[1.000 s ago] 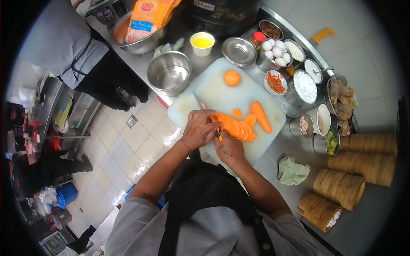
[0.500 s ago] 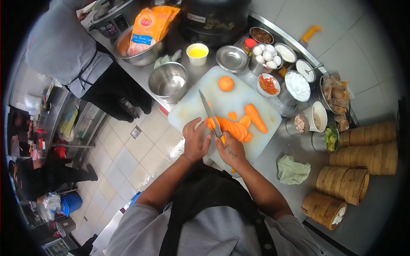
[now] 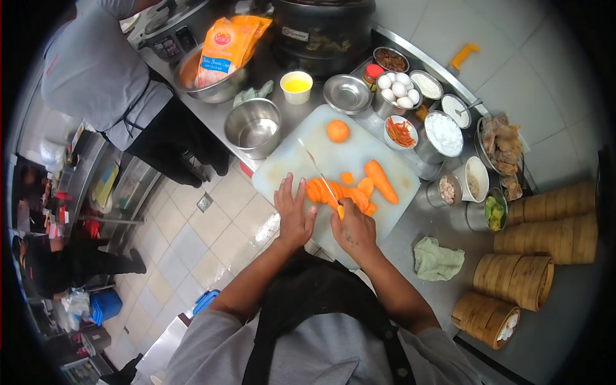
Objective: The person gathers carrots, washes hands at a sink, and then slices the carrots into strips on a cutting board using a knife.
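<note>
My right hand (image 3: 354,228) is closed round the orange handle of a kitchen knife (image 3: 323,178). Its blade is seen nearly edge-on, pointing away to the upper left over a row of carrot slices (image 3: 346,194). My left hand (image 3: 294,212) is open, fingers stretched out, at the left end of the slices. All of this is at a white cutting board (image 3: 289,163). A peeled carrot piece (image 3: 381,181) lies right of the slices, and a round carrot chunk (image 3: 337,131) rests near the board's far edge.
Beyond the board stand a steel pot (image 3: 253,126), a cup of yellow liquid (image 3: 296,88) and steel plates (image 3: 348,94). Bowls of eggs (image 3: 398,90) and other ingredients line the right, with bamboo steamers (image 3: 513,280) and a cloth (image 3: 438,258) nearer. A co-worker (image 3: 109,70) stands at left.
The knife blade has turned from showing its flat side to nearly edge-on. My left fingers have straightened, and my right hand has shifted slightly to the right.
</note>
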Tool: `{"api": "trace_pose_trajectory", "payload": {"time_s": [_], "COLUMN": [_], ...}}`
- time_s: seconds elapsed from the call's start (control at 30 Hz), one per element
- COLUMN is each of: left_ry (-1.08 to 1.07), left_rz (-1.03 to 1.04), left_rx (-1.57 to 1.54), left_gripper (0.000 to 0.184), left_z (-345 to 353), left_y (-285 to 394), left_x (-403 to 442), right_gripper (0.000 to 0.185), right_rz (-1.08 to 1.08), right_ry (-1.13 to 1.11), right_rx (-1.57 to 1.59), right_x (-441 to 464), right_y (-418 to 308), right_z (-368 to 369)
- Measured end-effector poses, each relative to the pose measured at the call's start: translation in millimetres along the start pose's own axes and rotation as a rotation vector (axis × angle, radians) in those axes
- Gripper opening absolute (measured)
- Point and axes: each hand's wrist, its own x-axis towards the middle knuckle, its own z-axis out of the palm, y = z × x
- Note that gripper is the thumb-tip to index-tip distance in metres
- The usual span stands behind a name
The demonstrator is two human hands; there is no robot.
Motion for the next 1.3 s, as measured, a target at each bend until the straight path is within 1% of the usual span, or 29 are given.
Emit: {"api": "trace_pose_trajectory", "payload": {"time_s": [0.03,0.1,0.13,0.2,0.23,0.3,0.33,0.4,0.53,0.6,0.63,0.7,0.83,0.9,0.93,1.0,1.07,1.1,1.13,1.2,1.23,1.27,1.3], "left_ry": [-0.002,-0.004,-0.006,-0.041,-0.039,-0.093,-0.094,-0.035,-0.1,-0.236,-0.239,-0.403,-0.461,-0.312,-0.313,-0.113,0.096,0.144,0.164,0.053,-0.035,-0.024,-0.082], "left_rz": [0.003,0.178,0.178,0.318,0.323,0.379,0.386,0.52,0.587,0.595,0.599,0.566,0.552,0.486,0.488,0.016,-0.164,-0.28,-0.438,-0.604,-0.631,-0.597,-0.692], "left_rx": [-0.001,0.207,0.207,0.321,0.32,0.348,0.348,0.346,0.327,0.264,0.261,0.138,0.047,-0.087,-0.086,-0.483,-0.664,-0.815,-0.79,-0.715,-0.68,-0.618,-0.62], "left_gripper": [0.066,0.058,0.058,0.05,0.05,0.04,0.04,0.03,0.023,0.025,0.025,0.026,0.023,0.017,0.017,0.013,0.007,0.013,0.02,0.028,0.037,0.037,0.038], "left_z": [-4,-16,-20,-24,-27,-32,-31,-27,-25,-30,-34,-41,-48,-49,-50,-52,-50,-48,-49,-37,-37,-22,-20], "left_y": [9,26,30,34,35,35,33,27,32,38,42,50,62,68,68,64,51,37,33,7,18,11,25], "left_x": [4,10,14,30,37,46,47,47,52,58,63,75,87,88,85,70,55,45,35,16,14,9,14], "right_gripper": [0.038,0.041,0.041,0.049,0.049,0.056,0.056,0.059,0.06,0.061,0.061,0.055,0.056,0.056,0.056,0.057,0.058,0.058,0.058,0.064,0.064,0.064,0.064], "right_rz": [0.002,-0.18,-0.178,-0.197,-0.197,-0.206,-0.203,-0.184,-0.14,-0.157,-0.152,-0.186,-0.173,-0.162,-0.161,-0.145,-0.13,-0.119,-0.125,-0.158,-0.169,-0.17,-0.17], "right_ry": [0.003,0.248,0.249,0.251,0.256,0.239,0.246,0.23,0.192,0.191,0.193,0.185,0.156,0.161,0.163,0.191,0.208,0.22,0.221,0.274,0.271,0.267,0.262], "right_rx": [0.0,-0.071,-0.07,-0.121,-0.121,-0.118,-0.117,-0.116,-0.138,-0.152,-0.152,-0.143,-0.161,-0.179,-0.178,-0.187,-0.179,-0.174,-0.172,-0.144,-0.143,-0.146,-0.15], "right_x": [0,-2,-4,-5,-7,-10,-12,-16,-28,-35,-38,-42,-46,-49,-51,-53,-54,-55,-55,-55,-55,-56,-58], "right_y": [3,10,11,10,11,14,16,19,31,37,38,39,44,47,49,54,58,60,64,69,70,70,69], "right_z": [-1,-2,-5,-16,-20,-25,-28,-33,-40,-43,-45,-54,-63,-65,-66,-69,-71,-72,-71,-70,-71,-71,-70]}}
